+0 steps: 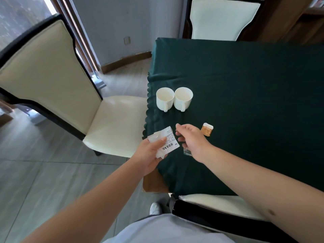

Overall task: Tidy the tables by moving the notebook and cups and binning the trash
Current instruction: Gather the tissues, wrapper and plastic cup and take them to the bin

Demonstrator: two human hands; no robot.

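From the head camera, one table [245, 85] draped in a dark green cloth fills the right half of the view. On it stand two white cups [174, 100] side by side and touching, both upright with handles turned toward the person, near the cloth's left edge at about 12 o'clock from the hands. One small orange-and-white packet [207, 129] lies flat on the cloth at roughly 2 o'clock from the right hand, close to it but apart.

The left hand [150, 155] grips one white sachet wrapper [165, 143] printed with dark characters — thumb on top, fingers curled underneath, the wrapper sticking out toward 1 o'clock over the table's near-left corner. A crumpled clear bit sits at the wrapper's upper left, under the same thumb.

The right hand [191, 139] hovers just above the cloth, right beside the wrapper at its 3 o'clock, fingers curled loosely with thumb and forefinger close together; whether they pinch anything I cannot tell. One small clear item [187, 152] shows beneath the wrist, half hidden, too unclear to name.

Three cream-upholstered chairs with dark frames ring the table: one [52, 81] at 9 o'clock, one [222, 18] at 12 o'clock, one [219, 206] at 6 o'clock, against the person's body.
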